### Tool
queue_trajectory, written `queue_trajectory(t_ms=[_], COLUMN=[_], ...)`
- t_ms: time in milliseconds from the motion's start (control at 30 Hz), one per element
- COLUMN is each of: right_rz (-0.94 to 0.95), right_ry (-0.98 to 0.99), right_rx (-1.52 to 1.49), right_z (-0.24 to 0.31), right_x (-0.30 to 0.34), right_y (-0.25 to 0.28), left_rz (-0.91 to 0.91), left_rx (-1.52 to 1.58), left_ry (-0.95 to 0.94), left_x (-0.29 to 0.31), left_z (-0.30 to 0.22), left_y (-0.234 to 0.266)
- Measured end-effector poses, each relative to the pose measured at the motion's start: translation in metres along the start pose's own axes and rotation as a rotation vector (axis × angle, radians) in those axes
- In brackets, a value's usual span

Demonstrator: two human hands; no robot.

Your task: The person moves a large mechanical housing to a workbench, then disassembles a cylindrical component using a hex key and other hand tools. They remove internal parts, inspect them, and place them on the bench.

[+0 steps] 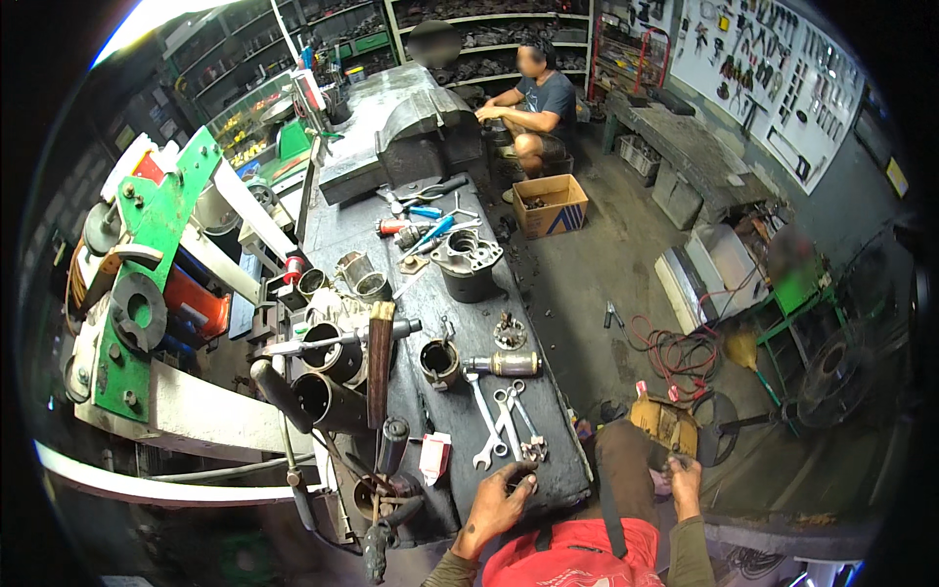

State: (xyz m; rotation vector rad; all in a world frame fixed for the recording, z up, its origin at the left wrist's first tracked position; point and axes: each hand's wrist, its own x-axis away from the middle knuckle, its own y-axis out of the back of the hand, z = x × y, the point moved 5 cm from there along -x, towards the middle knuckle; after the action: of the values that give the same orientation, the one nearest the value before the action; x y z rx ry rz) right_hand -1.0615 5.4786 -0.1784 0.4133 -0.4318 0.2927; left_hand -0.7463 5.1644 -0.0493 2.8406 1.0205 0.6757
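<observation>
My left hand [501,507] is at the near end of the dark workbench [548,479], its fingers curled together; whatever they hold is hidden. Just beyond its fingertips lies a small metal part [533,449], beside several combination wrenches [507,423]. My right hand [685,481] is off the bench's right side, above my lap, fingers closed around something small and dark that I cannot make out. Left of the wrenches stands a small red and white box [435,458]. Farther up the bench are a brass-coloured cylindrical tool [514,364], a round metal part [509,333] and an open metal cylinder [439,362].
A large vise [425,132], pliers, screwdrivers and a motor housing [468,266] occupy the far bench. Metal tubes and a wooden-handled hammer [381,357] crowd its left side. A person [548,103] sits beyond a cardboard box [551,205]. Red cable [675,357] lies on the floor.
</observation>
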Motion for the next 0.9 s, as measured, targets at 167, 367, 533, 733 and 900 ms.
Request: queue_trajectory(t_ms=[167, 367, 533, 733, 900], right_rz=[0.369, 0.641, 0.91, 1.075, 1.114], right_ry=[0.208, 0.527, 0.767, 0.811, 0.72], right_rx=[0.068, 0.459, 0.55, 0.513, 0.715], right_z=[0.111, 0.233, 0.28, 0.31, 0.321], right_x=[-0.04, -0.123, -0.201, -0.282, -0.362], right_y=[-0.111, -0.285, -0.386, -0.311, -0.216], left_rz=[-0.107, -0.422, -0.92, -1.057, -0.798], left_rx=[0.333, 0.558, 0.609, 0.69, 0.462], left_ry=[0.067, 0.027, -0.022, 0.132, 0.238], left_x=[-0.028, -0.09, -0.145, -0.209, -0.284], left_z=[-0.013, -0.057, -0.089, -0.134, -0.192], left_y=[-0.007, -0.005, -0.021, -0.078, -0.092])
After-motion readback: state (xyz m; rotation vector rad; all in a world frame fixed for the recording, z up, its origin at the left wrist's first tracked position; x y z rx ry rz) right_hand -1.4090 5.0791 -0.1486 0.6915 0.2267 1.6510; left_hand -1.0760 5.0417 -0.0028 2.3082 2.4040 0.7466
